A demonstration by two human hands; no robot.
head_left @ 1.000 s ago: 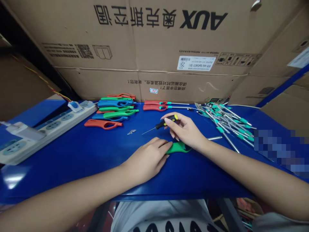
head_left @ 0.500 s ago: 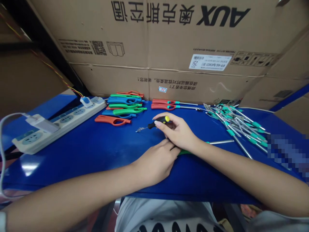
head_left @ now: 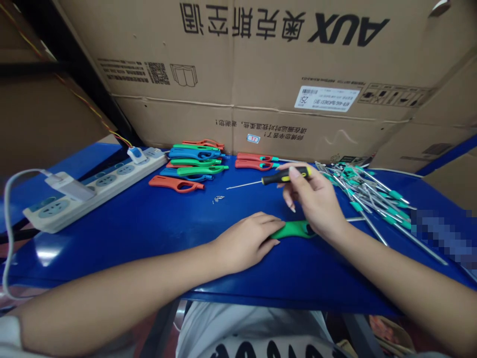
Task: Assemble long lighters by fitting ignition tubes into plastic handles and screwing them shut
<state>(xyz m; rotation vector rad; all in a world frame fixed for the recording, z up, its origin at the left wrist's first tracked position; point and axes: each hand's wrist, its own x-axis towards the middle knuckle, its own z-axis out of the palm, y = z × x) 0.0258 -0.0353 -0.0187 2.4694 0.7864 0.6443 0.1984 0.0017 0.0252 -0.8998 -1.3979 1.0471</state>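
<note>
**Screwdriver (head_left: 274,177) pulled back from the metal bits (head_left: 219,199)**

The right hand (head_left: 313,199), closed around the driver, has swung right, off those tiny screw-like pieces mid-frame; whether the tip carries one, I can't tell. The left hand (head_left: 249,241) grips the green handle (head_left: 292,229), right of centre on the tabletop (head_left: 149,238). That seems to leave the handle uncovered and within the driver's reach.

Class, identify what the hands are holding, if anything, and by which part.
The right hand holds the screwdriver by its black-and-yellow handle; the left hand holds the green casing by its left end.
</note>
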